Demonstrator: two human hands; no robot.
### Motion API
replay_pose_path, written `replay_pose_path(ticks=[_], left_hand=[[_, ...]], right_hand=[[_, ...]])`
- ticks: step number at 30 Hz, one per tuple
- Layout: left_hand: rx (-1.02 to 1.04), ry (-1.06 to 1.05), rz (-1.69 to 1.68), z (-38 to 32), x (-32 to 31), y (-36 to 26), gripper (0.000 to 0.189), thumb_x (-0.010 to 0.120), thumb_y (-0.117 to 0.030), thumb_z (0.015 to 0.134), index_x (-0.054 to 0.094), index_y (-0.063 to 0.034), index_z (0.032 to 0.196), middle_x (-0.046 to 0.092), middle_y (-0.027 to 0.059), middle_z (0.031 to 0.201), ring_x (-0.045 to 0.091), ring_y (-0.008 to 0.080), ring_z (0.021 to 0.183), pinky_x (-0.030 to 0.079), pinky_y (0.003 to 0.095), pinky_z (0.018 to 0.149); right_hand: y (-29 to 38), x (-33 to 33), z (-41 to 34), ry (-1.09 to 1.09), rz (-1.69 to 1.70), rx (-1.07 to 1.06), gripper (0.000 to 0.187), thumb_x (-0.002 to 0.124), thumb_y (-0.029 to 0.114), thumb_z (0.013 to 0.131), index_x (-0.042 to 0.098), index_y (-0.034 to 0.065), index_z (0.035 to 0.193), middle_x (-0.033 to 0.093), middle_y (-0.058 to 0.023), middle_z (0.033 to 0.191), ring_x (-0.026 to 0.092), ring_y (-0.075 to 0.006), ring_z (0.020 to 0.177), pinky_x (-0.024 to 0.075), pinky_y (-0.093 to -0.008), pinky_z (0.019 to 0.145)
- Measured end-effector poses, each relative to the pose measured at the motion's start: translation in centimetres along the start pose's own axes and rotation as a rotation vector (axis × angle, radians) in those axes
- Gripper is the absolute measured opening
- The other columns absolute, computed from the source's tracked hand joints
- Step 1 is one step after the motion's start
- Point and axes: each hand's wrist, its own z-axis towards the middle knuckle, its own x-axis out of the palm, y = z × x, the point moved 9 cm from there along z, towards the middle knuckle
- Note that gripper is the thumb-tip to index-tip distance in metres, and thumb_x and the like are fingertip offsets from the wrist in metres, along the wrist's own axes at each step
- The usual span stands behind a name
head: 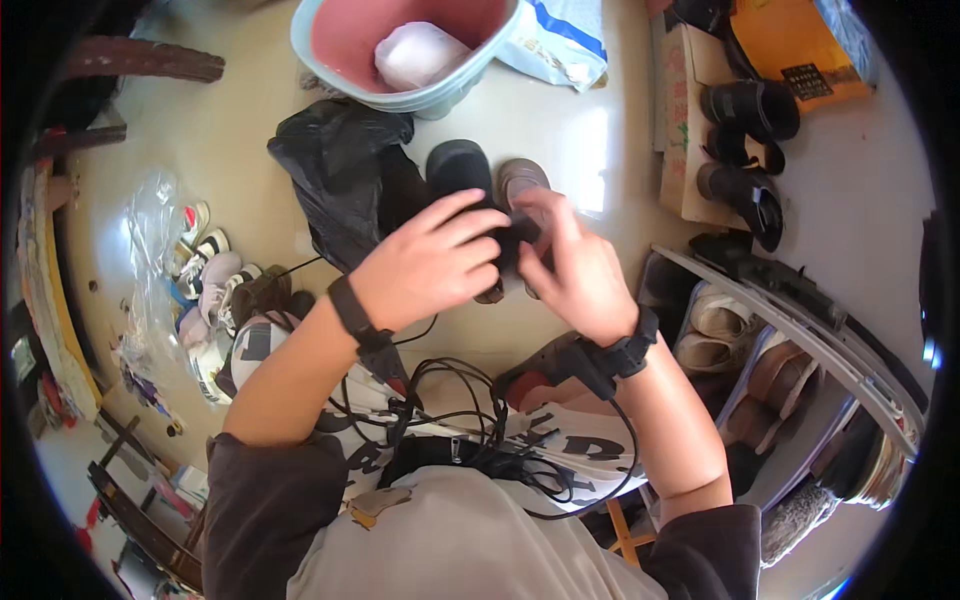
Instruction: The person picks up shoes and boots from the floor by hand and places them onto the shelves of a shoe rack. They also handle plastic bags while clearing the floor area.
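A black shoe point(456, 166) and a brown shoe point(523, 180) stand side by side on the glossy floor, toes pointing away from me. My left hand point(431, 255) is over the heel end of the black shoe with its fingers spread. My right hand point(577, 266) is over the heel end of the brown shoe, thumb and index finger bent around a small dark part point(525, 227) between the hands. Whether either hand grips it is unclear, since the fingers hide the contact. A crumpled black plastic bag point(337, 169) lies left of the black shoe.
A plastic tub point(309, 56) holding a white bundle stands ahead, beside a white-and-blue bag point(559, 45). Sneakers point(217, 277) and clear plastic point(154, 225) lie left. At right are dark shoes point(750, 109) by a cardboard box point(682, 135), and a shoe rack point(810, 322). Black cables point(487, 405) cross my lap.
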Motion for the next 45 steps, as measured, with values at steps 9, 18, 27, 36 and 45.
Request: replay_pose_path(ticks=[9, 18, 27, 36, 45], left_hand=[[0.156, -0.125, -0.014, 0.6, 1.4, -3.3, 0.009, 0.061, -0.013, 0.064, 0.063, -0.006, 0.069, 0.06, 0.0008, 0.092, 0.054, 0.0169, 0.103, 0.039, 0.037, 0.103], [-0.014, -0.18, -0.095, 0.6, 0.1, 0.2, 0.013, 0.062, -0.014, 0.074, 0.064, -0.0102, 0.086, 0.059, 0.0035, 0.104, 0.056, 0.0203, 0.101, 0.046, 0.0362, 0.09], [-0.57, -0.323, -0.44, -4.1, -2.3, 12.7, 0.019, 0.061, -0.015, 0.083, 0.057, -0.0076, 0.101, 0.057, 0.0124, 0.106, 0.058, 0.0306, 0.097, 0.047, 0.0367, 0.084], [-0.735, 0.129, -0.468, -7.5, 6.9, 17.0, 0.038, 0.062, -0.032, 0.084, 0.057, -0.0145, 0.117, 0.056, 0.0147, 0.115, 0.053, 0.0316, 0.11, 0.042, 0.0384, 0.094], [-1.229, 0.261, -0.218, -15.1, 11.8, 21.3, 0.11, 0.081, -0.032, 0.057, 0.017, -0.0249, 0.146, 0.028, 0.0307, 0.141, 0.037, 0.0471, 0.126, 0.037, 0.0468, 0.103]], right_hand=[[-1.2, 1.2, -0.2, 0.036, -0.371, -0.062, 0.065, 0.062, 0.01, 0.075, 0.04, 0.0172, 0.136, 0.063, -0.0121, 0.093, 0.063, -0.0331, 0.079, 0.0513, -0.0409, 0.066], [-4.5, -0.2, 0.5, -0.043, -0.408, 0.004, 0.045, 0.05, 0.002, 0.076, 0.06, 0.0139, 0.119, 0.064, -0.0194, 0.077, 0.062, -0.0354, 0.069, 0.0502, -0.0432, 0.063], [-15.3, -9.6, -2.0, -0.574, -0.162, 0.468, 0.04, 0.045, -0.002, 0.083, 0.054, -0.0016, 0.121, 0.065, -0.0262, 0.091, 0.068, -0.0311, 0.074, 0.0528, -0.038, 0.071], [-18.9, -6.0, -4.2, -0.403, 0.4, 0.79, 0.048, 0.05, 0.018, 0.088, 0.04, 0.002, 0.133, 0.068, -0.0142, 0.096, 0.067, -0.0196, 0.066, 0.0495, -0.0288, 0.052], [-10.7, -8.4, -4.0, -0.525, 0.178, 0.462, 0.031, 0.055, 0.017, 0.086, 0.06, -0.0021, 0.11, 0.069, -0.0157, 0.087, 0.068, -0.0208, 0.072, 0.052, -0.0307, 0.069]])
